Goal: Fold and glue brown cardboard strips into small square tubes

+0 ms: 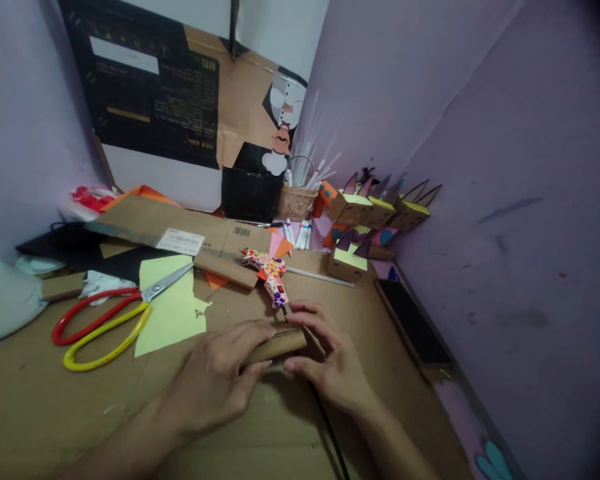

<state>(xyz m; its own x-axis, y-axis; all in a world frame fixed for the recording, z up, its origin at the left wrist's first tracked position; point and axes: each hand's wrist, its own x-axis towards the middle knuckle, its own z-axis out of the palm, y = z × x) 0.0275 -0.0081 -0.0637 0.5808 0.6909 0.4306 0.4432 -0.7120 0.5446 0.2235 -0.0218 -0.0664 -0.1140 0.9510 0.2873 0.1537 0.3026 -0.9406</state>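
- Two bare hands, close together. Left hand [220,373] closed on a folded cardboard piece [280,343], thumb on near side, fingers over far side.
- Right hand [337,367] open around the piece's right end, thumb and fingers apart. Whether a fingertip touches: cannot tell. Risk: hold rests mostly on the left, so a push at the free end could twist the piece or skew its fold.
- Left thumb pressing hard could crush or crease the cardboard wall.
- Cord [325,420] emerges beneath the right hand, runs toward the wearer. A wrist or forearm snagging it could drag the gun.
- Glue gun [270,270] lies on its side just beyond the fingertips, handle end nearest them. If hot, a careless reach past the handle might burn; heat not visible. Glue could ooze onto the cardboard strip [225,269] by its nozzle.
- Glue stick [323,276] juts out rightward from the gun, toward the eared box [349,261]. A knock there could swing the gun or bend the stick.
- Left of the grip, scissors [150,293] partly over yellow-green paper [173,320]. Left elbow swinging wide could shove the handles and rumple the sheet.
- Right of the grip, phone [415,323] by the wall; stray glue could mark it.
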